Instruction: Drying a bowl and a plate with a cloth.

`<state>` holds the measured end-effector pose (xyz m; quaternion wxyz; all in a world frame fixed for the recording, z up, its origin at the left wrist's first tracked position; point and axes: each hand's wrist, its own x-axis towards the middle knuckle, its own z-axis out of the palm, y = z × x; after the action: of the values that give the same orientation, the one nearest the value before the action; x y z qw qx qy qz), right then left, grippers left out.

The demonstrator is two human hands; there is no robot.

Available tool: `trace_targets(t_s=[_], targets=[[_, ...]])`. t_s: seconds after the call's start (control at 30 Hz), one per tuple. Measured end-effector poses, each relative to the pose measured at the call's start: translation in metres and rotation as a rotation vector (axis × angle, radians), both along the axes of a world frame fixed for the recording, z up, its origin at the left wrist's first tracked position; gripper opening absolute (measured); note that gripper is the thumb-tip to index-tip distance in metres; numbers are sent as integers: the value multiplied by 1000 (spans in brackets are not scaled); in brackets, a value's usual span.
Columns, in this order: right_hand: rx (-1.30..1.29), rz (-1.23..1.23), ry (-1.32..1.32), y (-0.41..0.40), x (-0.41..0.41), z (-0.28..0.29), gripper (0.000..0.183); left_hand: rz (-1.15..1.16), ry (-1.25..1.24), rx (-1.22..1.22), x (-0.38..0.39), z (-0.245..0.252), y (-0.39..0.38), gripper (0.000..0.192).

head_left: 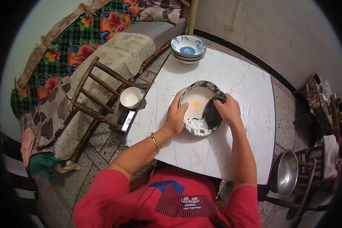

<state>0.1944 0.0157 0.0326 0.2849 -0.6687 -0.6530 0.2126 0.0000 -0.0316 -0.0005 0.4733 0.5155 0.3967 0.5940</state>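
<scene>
A round ceramic bowl [198,94] with a yellow sunflower inside and a checkered green, brown and yellow rim is held over the table, tilted towards me. My left hand [175,114] grips its left side, with the thumb over the rim. In my right hand [228,109] is a dark grey cloth [212,114], pressed against the bowl's right rim and inner wall. The cloth hides part of that wall. Whether the bowl's base touches the table, I cannot tell.
On the white marble-patterned table [236,77], a stack of blue-and-white bowls [188,50] stands at the far left corner. A wooden chair [95,94] at the left bears a white bowl [130,97] and a lit phone [128,121]. Metal basins [287,173] stand at the right.
</scene>
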Motion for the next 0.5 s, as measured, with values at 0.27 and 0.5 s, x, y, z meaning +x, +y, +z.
trace_targets(t_s=[0.27,0.5], targets=[[-205,10,1058,-31,-43,-30,35,306,133,418,-10,5,-3,54],[-491,113,1154,-47,-49,-18,35,401,-33,329,-5,7,1,49]])
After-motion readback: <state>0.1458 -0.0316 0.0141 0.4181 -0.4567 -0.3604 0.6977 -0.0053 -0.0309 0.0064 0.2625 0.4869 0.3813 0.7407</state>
